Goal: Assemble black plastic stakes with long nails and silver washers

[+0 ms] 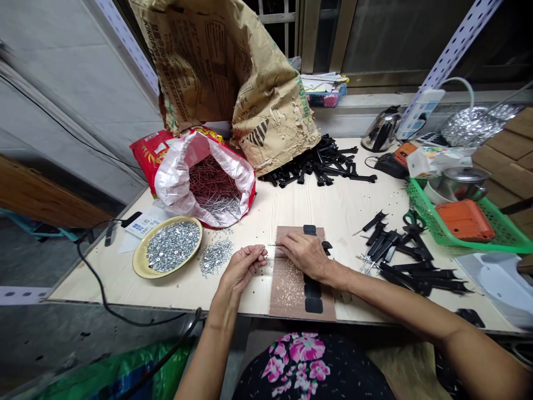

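A board (pixel 285 303) lies at the table's (pixel 333 203) front edge. Over the board's left edge, the right hand (pixel 303 254) has its fingertips clamped on a thin pin (pixel 272 245) pointing left. Just left of the board, the left hand (pixel 245 266) has thumb and finger together; whether they grip anything is unclear. Washers (pixel 216 256) lie between it and a bowl (pixel 140 260) near the table's left edge.

The black pile (pixel 325 162) near the back edge of the worktop (pixel 333 208) is partly hidden by the brown bag (pixel 277 111), and the black strip (pixel 312 291) by the right hand (pixel 307 254).
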A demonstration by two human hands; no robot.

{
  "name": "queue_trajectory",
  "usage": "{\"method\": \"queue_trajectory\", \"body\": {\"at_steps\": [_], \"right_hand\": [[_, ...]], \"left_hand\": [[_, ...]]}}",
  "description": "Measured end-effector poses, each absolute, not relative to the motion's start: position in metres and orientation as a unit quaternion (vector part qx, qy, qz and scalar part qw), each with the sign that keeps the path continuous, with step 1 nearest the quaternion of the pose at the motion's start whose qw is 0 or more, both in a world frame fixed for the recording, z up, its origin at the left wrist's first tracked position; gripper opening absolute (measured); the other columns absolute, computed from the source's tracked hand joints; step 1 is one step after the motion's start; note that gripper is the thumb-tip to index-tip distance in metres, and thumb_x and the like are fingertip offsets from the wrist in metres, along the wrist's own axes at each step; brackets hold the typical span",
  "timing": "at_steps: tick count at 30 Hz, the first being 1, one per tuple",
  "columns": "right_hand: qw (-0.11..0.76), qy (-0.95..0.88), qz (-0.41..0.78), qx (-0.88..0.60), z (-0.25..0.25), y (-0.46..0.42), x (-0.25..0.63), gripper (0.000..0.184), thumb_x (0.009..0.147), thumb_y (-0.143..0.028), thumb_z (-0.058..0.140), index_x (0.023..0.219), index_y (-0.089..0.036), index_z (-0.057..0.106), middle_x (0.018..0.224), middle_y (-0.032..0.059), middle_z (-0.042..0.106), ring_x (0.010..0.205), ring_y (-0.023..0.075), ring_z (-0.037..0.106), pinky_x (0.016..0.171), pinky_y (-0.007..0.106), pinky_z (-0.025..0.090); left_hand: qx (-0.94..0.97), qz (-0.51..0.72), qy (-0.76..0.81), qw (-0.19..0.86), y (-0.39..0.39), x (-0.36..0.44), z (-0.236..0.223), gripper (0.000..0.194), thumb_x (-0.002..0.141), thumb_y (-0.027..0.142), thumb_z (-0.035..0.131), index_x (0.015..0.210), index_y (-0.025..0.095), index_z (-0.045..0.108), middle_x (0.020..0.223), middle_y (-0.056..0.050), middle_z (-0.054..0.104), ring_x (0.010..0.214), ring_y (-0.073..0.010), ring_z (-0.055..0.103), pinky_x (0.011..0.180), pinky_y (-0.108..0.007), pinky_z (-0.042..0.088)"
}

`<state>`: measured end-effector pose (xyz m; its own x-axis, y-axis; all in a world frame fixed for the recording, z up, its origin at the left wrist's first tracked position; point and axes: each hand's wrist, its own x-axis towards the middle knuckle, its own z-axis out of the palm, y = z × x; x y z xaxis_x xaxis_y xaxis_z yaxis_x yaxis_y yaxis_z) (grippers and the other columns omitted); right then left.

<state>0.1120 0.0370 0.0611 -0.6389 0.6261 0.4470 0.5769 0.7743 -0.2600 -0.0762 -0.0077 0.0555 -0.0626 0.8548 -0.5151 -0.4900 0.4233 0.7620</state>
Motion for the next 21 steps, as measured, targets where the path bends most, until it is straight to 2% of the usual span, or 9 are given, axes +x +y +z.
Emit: {"method": "queue_trajectory", "body": {"at_steps": [6,14,19,21], "right_hand": [[0.25,-0.909,0.06,-0.329,0.064,0.035,0.112,0.022,0.095,-0.029,0.044,0.091,-0.018,0.062,0.081,0.0023,0.06,0.074,0.0117,0.052,0.063,0.023,0.033],[0.202,-0.935,-0.022,-0.292,0.063,0.032,0.109,0.018,0.093,-0.017,0.045,0.088,-0.019,0.062,0.082,0.0037,0.058,0.076,0.0146,0.049,0.062,0.026,0.031],[0.205,-0.928,0.025,-0.311,0.055,0.032,0.112,0.02,0.095,-0.022,0.043,0.087,-0.019,0.061,0.075,0.0019,0.056,0.072,0.0131,0.048,0.061,0.025,0.031],[0.205,-0.923,0.036,-0.323,0.053,0.032,0.113,0.02,0.095,-0.025,0.044,0.087,-0.019,0.061,0.078,0.002,0.056,0.072,0.0125,0.048,0.06,0.024,0.03]], "left_hand": [[0.162,0.508,0.519,0.668,-0.007,-0.069,0.057,0.025,0.056,0.022,0.084,0.069,0.009,0.067,0.065,-0.003,0.066,0.05,-0.0049,0.057,0.055,-0.015,0.053],[0.237,0.51,0.567,0.602,-0.012,-0.068,0.05,0.034,0.052,0.03,0.085,0.072,0.01,0.066,0.057,0.0,0.063,0.049,-0.0081,0.059,0.053,-0.018,0.051],[0.293,0.498,0.584,0.571,-0.012,-0.069,0.05,0.033,0.056,0.033,0.082,0.073,0.01,0.067,0.061,-0.002,0.065,0.051,-0.009,0.059,0.055,-0.02,0.05],[0.307,0.491,0.587,0.566,-0.013,-0.069,0.049,0.033,0.056,0.034,0.082,0.074,0.01,0.067,0.062,-0.002,0.065,0.052,-0.0093,0.059,0.056,-0.021,0.05]]}}
